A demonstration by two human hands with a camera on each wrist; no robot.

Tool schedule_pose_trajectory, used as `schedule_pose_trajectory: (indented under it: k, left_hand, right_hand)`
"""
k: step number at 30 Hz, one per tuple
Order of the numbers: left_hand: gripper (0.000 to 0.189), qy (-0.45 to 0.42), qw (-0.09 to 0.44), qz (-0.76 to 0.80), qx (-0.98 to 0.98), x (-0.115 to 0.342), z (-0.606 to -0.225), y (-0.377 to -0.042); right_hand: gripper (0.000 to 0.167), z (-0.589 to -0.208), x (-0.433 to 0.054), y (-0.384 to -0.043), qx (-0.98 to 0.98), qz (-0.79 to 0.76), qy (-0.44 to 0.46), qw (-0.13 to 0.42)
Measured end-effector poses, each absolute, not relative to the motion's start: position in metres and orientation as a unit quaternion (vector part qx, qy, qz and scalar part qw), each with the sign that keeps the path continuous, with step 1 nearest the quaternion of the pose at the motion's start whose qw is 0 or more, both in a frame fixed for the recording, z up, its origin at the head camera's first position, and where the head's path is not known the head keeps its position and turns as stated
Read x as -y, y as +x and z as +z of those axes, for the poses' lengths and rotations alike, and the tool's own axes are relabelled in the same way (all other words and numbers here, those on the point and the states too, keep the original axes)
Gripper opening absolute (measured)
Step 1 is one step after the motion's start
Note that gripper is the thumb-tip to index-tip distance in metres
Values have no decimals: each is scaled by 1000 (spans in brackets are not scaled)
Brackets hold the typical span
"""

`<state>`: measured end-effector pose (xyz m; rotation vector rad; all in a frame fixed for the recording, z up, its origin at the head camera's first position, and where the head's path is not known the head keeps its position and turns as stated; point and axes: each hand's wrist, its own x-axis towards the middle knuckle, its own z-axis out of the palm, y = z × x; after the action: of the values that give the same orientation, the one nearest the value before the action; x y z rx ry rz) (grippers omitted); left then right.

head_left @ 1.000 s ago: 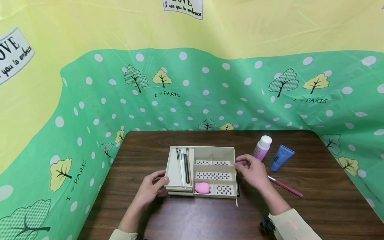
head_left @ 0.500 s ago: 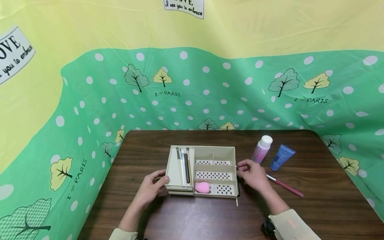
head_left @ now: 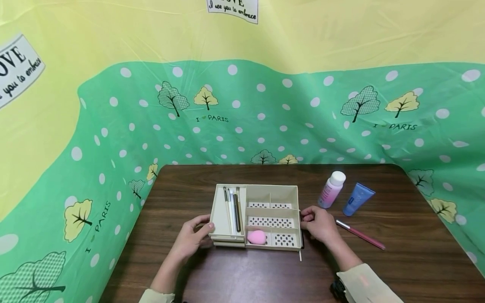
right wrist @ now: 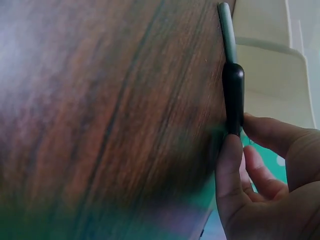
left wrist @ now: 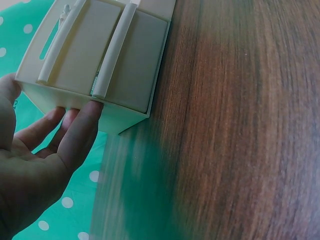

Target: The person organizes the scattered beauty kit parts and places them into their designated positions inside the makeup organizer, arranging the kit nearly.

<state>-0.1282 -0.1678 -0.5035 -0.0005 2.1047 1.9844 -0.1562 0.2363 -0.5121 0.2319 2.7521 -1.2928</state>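
A cream desktop organizer (head_left: 272, 248) stands on the table, with trays above and drawers at its left front. My left hand (head_left: 190, 238) rests against its left wall; in the left wrist view the fingertips (left wrist: 92, 111) touch the side by the drawer handles. At the organizer's right wall, my right hand (head_left: 322, 224) pinches a slim black stick (right wrist: 233, 90) with a pale rod end, its far end hidden by the fingers. Several makeup brushes (head_left: 228, 210) lie in the left tray. A pink makeup sponge (head_left: 257, 237) sits in the front compartment.
Right of the organizer, a pink bottle with a white cap (head_left: 330, 191) stands near a blue tube (head_left: 358, 199). A dark pink brush-like stick (head_left: 363, 236) lies on the wooden table (head_left: 417, 261). Patterned green and yellow cloth (head_left: 242, 105) hangs behind.
My right hand has come slightly nearer along the organizer's right side, uncovering more of the pink bottle. The left hand stays against the organizer.
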Motion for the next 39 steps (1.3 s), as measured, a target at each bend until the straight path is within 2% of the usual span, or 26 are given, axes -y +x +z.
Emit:
schedule_pose_trajectory:
  k: [18, 39]
  left_hand:
    - [45, -7, 123, 685, -718, 166, -503, -127]
    - [45, -7, 125, 685, -718, 167, -504, -128]
  right_hand:
    - [34, -509, -236, -155, -932, -352, 81, 38]
    - [35, -507, -238, -151, -913, -394, 97, 45]
